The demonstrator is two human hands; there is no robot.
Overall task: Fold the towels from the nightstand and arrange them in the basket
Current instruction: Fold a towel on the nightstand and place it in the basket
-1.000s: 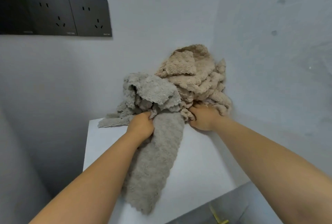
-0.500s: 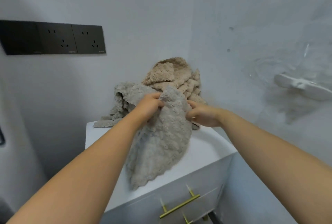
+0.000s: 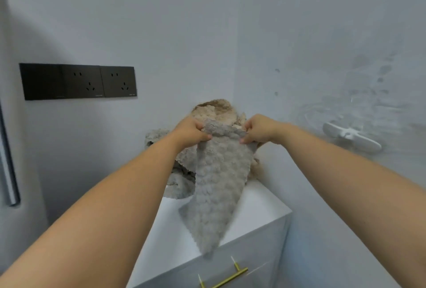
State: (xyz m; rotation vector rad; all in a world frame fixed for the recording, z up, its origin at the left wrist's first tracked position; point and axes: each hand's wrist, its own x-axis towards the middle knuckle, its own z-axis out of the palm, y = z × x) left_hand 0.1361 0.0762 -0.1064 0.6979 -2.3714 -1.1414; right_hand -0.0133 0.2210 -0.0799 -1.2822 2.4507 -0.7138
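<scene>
here, left hand (image 3: 191,132) and right hand (image 3: 259,129) both pinching one grey towel (image 3: 219,184), one nightstand (image 3: 260,209)

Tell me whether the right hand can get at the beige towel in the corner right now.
Probably not yet: the right hand pinches the grey towel, so it is busy. The beige towel sits just behind it, nothing else between.

Both bare arms stretch in from 7 and 4 o'clock to centre frame, the left hand (image 3: 192,130) and right hand (image 3: 259,129) side by side, each pinching the grey towel (image 3: 219,184).
</scene>
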